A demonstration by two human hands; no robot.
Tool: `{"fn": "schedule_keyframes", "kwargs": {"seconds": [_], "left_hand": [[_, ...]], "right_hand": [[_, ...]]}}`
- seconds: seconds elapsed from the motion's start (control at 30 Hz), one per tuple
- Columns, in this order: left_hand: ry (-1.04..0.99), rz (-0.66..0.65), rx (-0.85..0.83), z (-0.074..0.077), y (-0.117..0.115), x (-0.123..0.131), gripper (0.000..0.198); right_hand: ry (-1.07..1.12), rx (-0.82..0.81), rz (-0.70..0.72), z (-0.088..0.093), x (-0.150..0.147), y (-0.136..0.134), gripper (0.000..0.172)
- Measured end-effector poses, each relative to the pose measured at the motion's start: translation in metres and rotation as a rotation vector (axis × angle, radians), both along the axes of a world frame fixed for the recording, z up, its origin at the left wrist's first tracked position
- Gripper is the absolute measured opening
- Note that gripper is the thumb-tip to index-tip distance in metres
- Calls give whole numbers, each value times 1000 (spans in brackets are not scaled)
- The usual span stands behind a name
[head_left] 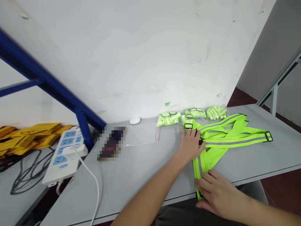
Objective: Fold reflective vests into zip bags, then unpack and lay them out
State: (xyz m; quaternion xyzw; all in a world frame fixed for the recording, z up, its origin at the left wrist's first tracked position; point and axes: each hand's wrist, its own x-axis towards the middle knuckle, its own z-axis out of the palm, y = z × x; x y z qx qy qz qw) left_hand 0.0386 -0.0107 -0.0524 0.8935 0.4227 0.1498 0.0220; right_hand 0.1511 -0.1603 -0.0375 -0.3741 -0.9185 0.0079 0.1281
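A neon yellow-green reflective strap vest (225, 138) with grey bands and black buckles lies spread on the grey table (141, 169). My left hand (191, 146) lies flat on the straps near a black buckle, fingers stretched out. My right hand (217, 193) rests at the table's front edge with its fingers curled over the lower end of the straps, pressing it down.
Several bagged, folded reflective vests (190, 115) lie by the wall. An empty clear zip bag (143, 135), a blurred dark object (112, 143) and a small white disc (134, 120) lie to the left. A white power strip (66, 152) with its cable, yellow items (30, 135) and a blue frame (80, 110) stand further left.
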Motion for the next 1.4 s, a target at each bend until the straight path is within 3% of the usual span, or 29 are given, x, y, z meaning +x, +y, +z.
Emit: {"fn": "schedule_keyframes", "kwargs": {"seconds": [0.1,0.2,0.27,0.33,0.47,0.67,0.8,0.9,1.0,1.1,1.27,1.4], "left_hand": [[3,-10,-33,-1,-1,2,51],[11,-38,-98,-4,-2,2,56],[8,-54,-116,-5,-4,1,59],[9,-55,-112,-4,-9,0,63],[54,-56,-145,-1,-20,-1,70],[74,-81,-144,3,-26,0,69],[62,-68,-177,5,-26,0,69],[37,-60,-230,6,-26,1,69],[6,-57,-288,7,-26,1,68],[-24,-68,-326,8,-26,2,67],[27,-43,-353,14,-26,2,68],[68,57,-414,23,-19,-8,70]], "right_hand": [[101,-243,36,23,16,29,29],[198,-134,-127,34,31,87,34],[149,-48,-284,34,35,131,31],[96,-108,-351,31,35,168,36],[-31,-230,-445,24,21,212,40],[-149,-235,-644,12,-1,247,37],[-218,-240,-670,19,-12,258,27],[-209,-162,-605,35,-25,252,20],[-160,-58,-399,45,-43,247,40],[-185,-13,-218,38,-64,255,59],[-193,31,-233,18,-86,280,41],[-126,67,-243,32,-76,285,42]]}}
